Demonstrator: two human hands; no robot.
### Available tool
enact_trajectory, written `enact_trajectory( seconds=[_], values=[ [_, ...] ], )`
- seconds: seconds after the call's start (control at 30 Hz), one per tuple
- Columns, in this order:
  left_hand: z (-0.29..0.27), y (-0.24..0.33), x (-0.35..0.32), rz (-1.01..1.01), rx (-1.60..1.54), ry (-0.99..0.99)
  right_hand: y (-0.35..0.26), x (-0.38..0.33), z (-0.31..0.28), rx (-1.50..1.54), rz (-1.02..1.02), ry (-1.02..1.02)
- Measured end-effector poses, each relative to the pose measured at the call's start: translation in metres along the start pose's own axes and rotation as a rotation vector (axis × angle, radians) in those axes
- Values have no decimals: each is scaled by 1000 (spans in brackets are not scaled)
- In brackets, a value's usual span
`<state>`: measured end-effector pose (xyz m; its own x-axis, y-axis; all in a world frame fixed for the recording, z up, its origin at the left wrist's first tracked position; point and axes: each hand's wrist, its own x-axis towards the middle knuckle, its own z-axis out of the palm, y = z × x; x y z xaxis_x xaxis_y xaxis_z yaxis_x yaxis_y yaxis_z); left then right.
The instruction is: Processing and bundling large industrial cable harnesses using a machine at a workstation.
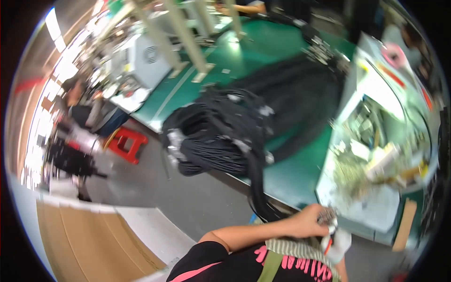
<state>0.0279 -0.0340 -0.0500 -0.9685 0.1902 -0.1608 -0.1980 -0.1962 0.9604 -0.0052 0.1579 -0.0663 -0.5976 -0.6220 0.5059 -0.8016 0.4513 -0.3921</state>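
My left hand (307,222) is closed in front of my chest, near the table edge. Between its fingers is a small clump of brownish and silvery pieces (327,216), too blurred to name exactly. Just below it is my right hand (339,245), in a white glove, with a thin orange piece beside it; its fingers are smeared and partly hidden. A big heap of black cables (221,136), tied with pale bands, lies on the green table (296,185). One black strand (257,185) hangs over the edge toward my left forearm.
A light-coloured work tray (383,214) at the right holds loose parts, wire scraps and a pink roll (393,55). A red stool (128,144) and a seated person (89,108) are at the left. Cardboard (89,239) stands at lower left; a grey machine (145,61) sits farther back.
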Motion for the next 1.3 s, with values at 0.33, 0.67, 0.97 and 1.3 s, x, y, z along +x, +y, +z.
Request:
enact_trajectory(
  seconds=[0.33, 0.67, 0.97, 1.3],
  values=[
    [-20, 22, 42, -238, -182, 459, 37, 34, -54, 620, 1038, 5],
    [-9, 36, 117, -329, -138, 271, 109, 98, -57, 1002, 812, -348],
    [-10, 48, 123, -316, 96, 313, 136, 112, -30, 1074, 760, -590],
    [0, 47, 120, -186, 246, 393, 120, 111, -26, 1161, 814, -443]
  ],
)
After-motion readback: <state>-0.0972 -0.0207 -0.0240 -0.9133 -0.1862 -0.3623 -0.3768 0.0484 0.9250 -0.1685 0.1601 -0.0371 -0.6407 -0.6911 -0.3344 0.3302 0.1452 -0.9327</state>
